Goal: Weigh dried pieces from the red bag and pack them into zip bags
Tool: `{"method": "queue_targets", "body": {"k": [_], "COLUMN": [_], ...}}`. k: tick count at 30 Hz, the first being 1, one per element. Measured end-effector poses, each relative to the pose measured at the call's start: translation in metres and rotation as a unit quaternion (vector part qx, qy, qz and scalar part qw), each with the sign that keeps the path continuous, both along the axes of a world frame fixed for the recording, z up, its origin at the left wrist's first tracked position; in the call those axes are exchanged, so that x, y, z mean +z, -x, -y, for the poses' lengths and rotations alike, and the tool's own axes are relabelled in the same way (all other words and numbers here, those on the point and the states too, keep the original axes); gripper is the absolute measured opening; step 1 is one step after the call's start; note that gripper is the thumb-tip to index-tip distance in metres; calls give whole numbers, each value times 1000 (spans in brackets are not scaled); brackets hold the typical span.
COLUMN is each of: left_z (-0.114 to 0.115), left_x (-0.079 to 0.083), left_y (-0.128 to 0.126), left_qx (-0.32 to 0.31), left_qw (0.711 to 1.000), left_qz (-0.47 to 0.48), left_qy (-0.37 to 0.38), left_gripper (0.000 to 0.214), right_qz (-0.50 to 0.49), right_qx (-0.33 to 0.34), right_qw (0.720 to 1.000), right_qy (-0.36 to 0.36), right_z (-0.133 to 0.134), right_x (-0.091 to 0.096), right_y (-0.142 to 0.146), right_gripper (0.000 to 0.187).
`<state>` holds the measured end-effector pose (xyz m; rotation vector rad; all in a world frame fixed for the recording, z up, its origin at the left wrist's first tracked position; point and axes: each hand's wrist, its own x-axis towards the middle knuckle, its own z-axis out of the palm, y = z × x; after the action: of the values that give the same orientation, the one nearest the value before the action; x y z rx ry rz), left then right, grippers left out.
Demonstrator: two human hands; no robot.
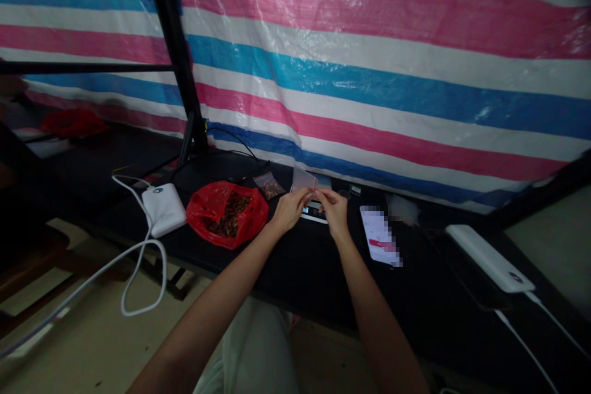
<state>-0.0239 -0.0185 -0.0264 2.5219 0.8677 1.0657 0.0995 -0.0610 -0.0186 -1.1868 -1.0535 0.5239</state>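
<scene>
My left hand (290, 209) and my right hand (333, 209) meet over the black table (286, 265), both pinching a small clear plastic bag (303, 180) with a red strip along its top. The bag stands upright between my fingertips and looks empty. Just beneath my hands lies a small flat scale (314, 212), partly hidden by them. To the left of my left hand an open red plastic bag (227, 212) holds a heap of brown dried bits. Behind it lies a small clear bag (269, 185) filled with the same brown bits.
A white power bank (164, 209) with a looping white cable (138, 271) lies at the left. A phone (380, 236) rests right of my hands, and a second white power bank (490, 258) lies farther right. A striped tarp (369, 74) and a black post (178, 55) stand behind.
</scene>
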Motion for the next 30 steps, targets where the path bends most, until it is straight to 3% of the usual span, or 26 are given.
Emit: {"method": "queue_targets", "body": {"k": [9,14,20,25,30], "left_z": [3,4,4,3,4], "left_x": [1,0,-3,-1,-2], "left_y": [0,-2,-3,-2,-5], "left_qx": [43,56,122,135,73], "left_qw": [996,995,993,989,993], "left_qz": [-80,-65,-8,45,88], "left_qy": [-20,-46,-1,28,22], "left_gripper": [18,18,10,13,11], "right_qz": [114,135,113,221,310], "right_qx": [-42,-91,-162,-137,-139], "right_qw": [993,987,980,966,940], "right_qy": [-1,7,39,6,7], "right_z": [-1,-2,-2,6,9], "right_x": [-12,-15,-14,-9,-8], "right_y": [0,2,-6,-2,10], "right_gripper": [22,19,16,17,18]}}
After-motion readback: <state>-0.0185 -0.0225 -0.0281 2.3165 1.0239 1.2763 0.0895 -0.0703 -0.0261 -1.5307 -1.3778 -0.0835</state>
